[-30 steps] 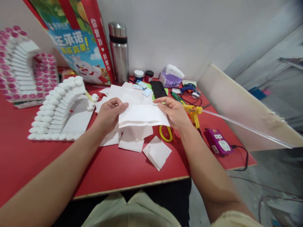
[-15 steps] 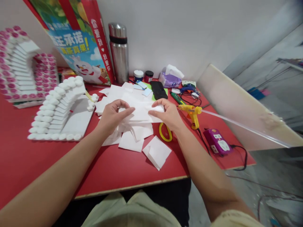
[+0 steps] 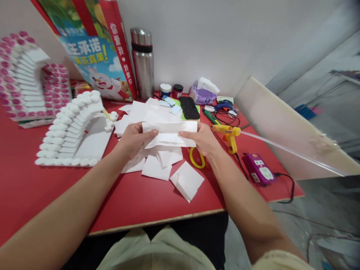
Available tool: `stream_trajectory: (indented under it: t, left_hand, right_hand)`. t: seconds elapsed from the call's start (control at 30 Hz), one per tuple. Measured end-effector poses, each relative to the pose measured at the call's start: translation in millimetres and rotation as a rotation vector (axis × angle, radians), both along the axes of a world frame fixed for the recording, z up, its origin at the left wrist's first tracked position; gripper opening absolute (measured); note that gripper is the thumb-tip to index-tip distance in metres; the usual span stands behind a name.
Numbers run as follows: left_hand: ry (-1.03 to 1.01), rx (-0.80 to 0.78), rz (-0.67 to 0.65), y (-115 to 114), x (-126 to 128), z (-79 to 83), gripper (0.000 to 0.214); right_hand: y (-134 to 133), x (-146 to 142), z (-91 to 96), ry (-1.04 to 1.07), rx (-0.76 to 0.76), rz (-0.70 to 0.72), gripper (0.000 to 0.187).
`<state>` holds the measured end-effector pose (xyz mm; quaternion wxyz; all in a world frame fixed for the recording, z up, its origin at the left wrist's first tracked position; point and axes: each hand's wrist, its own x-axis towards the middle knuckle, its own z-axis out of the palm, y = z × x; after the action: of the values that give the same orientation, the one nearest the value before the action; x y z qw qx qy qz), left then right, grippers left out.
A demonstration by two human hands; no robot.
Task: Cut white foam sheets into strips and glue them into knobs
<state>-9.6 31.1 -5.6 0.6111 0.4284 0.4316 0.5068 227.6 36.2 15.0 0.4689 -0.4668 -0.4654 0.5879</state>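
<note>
A white sheet of paper [image 3: 169, 138] is stretched between my two hands, with a fold running along its length. My left hand [image 3: 135, 139] pinches its left end, thumb on top and fingers behind. At the right end, my right hand [image 3: 204, 138] grips it the same way. Below and behind it lie several loose white paper pieces [image 3: 157, 167], some folded. A folded paper square [image 3: 187, 181] rests nearer the table's front edge. Yellow scissor-like loop handles [image 3: 197, 158] show just under my right hand; the rest of that tool is hidden.
On the red table [image 3: 135, 202], a white stair model [image 3: 69, 131] stands left, a pink-dotted one [image 3: 33, 80] behind it. A steel flask [image 3: 143, 63], black phone [image 3: 189, 107] and tissue pack [image 3: 203, 93] sit at the back. Right are a yellow glue gun [image 3: 229, 135] and purple power strip [image 3: 258, 169].
My fingers have moved behind the paper and its far edge is now folded up toward me, with thumbs pressing on the front. The other things stay put.
</note>
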Motion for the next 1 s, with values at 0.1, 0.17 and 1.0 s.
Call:
stream_trajectory:
  t: [0.1, 0.17, 1.0]
  left_hand:
    - [-0.008, 0.024, -0.022, -2, 1, -1.3, 0.040]
    - [-0.020, 0.041, -0.027, -2, 2, -1.8, 0.040]
    - [-0.227, 0.007, -0.580, -4, -19, 13.5, 0.025]
  right_hand:
    - [0, 0, -1.2, 0.028, -0.026, 0.031, 0.051]
    - [0, -1, -1.7, 0.024, 0.012, 0.040, 0.049]
    - [-4, 21, 22.9, 0.225, -0.035, 0.359, 0.014]
